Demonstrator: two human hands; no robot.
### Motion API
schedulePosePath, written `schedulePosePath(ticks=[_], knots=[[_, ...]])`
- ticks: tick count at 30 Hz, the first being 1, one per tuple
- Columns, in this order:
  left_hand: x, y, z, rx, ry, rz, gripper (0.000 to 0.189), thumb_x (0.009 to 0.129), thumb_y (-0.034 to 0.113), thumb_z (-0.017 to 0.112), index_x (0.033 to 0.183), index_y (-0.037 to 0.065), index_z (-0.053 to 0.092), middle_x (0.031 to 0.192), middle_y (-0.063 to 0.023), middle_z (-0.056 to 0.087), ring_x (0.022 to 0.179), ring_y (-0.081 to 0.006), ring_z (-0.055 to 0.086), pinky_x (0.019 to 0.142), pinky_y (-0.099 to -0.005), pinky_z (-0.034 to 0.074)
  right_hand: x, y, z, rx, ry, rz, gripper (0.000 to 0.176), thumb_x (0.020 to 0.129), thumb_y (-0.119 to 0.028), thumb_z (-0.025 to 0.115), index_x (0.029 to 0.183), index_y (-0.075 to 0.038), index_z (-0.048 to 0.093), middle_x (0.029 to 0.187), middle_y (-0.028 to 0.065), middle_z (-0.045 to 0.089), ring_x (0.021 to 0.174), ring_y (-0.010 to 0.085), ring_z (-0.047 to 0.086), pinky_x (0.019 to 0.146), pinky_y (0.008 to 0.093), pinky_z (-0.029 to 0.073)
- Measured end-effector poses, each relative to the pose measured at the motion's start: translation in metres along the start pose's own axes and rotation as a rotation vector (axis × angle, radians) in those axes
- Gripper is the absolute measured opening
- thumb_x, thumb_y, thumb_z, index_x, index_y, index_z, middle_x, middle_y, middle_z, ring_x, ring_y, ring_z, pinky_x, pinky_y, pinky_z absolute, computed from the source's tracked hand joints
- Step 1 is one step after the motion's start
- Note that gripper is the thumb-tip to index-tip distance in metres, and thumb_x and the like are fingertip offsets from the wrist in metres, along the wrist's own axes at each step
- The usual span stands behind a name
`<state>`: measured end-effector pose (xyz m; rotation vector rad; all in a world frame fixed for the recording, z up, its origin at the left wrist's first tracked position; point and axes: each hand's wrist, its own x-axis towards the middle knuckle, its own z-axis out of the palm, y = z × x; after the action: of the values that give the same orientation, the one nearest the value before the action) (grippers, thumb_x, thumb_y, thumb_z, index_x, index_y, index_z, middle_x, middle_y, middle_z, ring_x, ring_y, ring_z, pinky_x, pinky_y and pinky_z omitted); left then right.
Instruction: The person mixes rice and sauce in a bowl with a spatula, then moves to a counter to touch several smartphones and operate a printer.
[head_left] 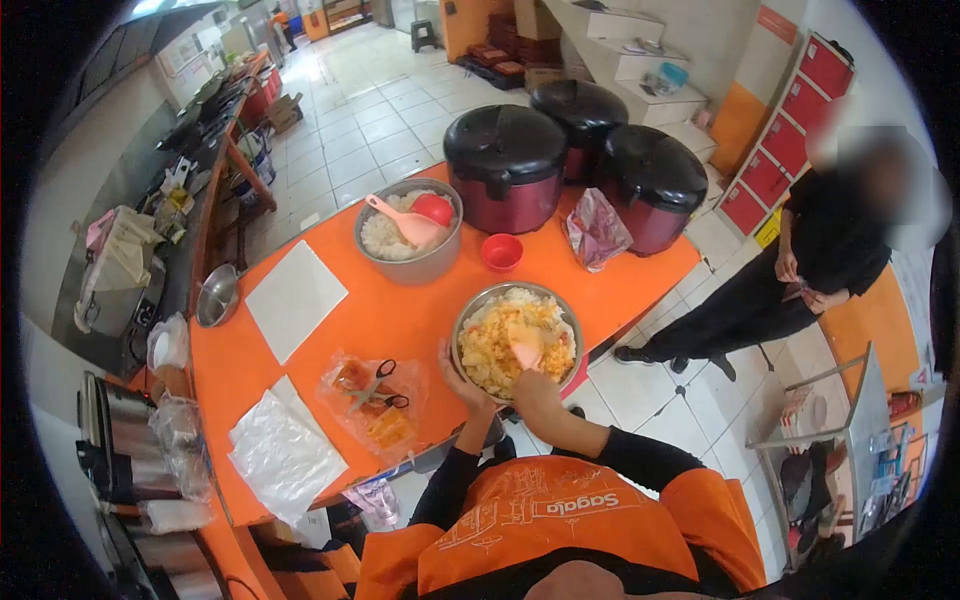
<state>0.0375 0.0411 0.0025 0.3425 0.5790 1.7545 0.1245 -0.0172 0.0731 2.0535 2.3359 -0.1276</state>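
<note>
A round metal bowl at the orange table's near edge holds white rice partly mixed with an orange-yellow seasoning. My left hand is cupped against the bowl's left side, gripping it. In my right hand is a pale pink rice paddle, its blade in the rice; my fist hides the handle. Behind the bowl sits a small red bowl. A large grey pot of white rice stands farther back, with another pink rice paddle and a red cup on the rice.
Three rice cookers line the table's far end beside a crumpled plastic bag. To the left lie scissors on seasoning packets, white plastic bags, a white sheet and a steel bowl. A person in black stands at right.
</note>
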Motion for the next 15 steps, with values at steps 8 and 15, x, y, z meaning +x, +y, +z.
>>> schedulePosePath(ticks=[8,15], knots=[[-0.006,-0.01,-0.017,0.114,-0.063,0.11,0.049,0.089,0.035,0.027,0.125,0.002,0.025,0.122,-0.0119,0.036,0.112,-0.026,0.038,0.094,-0.0383,0.033,0.0,-0.022,-0.012,0.14,-0.106,-0.101,0.011,0.066,-0.009,0.055,0.069,-0.001,0.062,0.069,0.0146,0.059,0.067,0.0261,0.06,0.054,0.0331,0.049],[-0.016,-0.034,-0.038,0.184,-0.05,0.313,0.048,0.087,0.032,0.033,0.123,0.003,0.026,0.121,-0.0123,0.031,0.113,-0.025,0.036,0.093,-0.0393,0.033,0.086,0.054,-0.02,0.23,0.155,-0.454,0.019,0.065,-0.02,0.059,0.07,-0.001,0.059,0.067,0.0164,0.058,0.066,0.0286,0.058,0.057,0.0369,0.046]])
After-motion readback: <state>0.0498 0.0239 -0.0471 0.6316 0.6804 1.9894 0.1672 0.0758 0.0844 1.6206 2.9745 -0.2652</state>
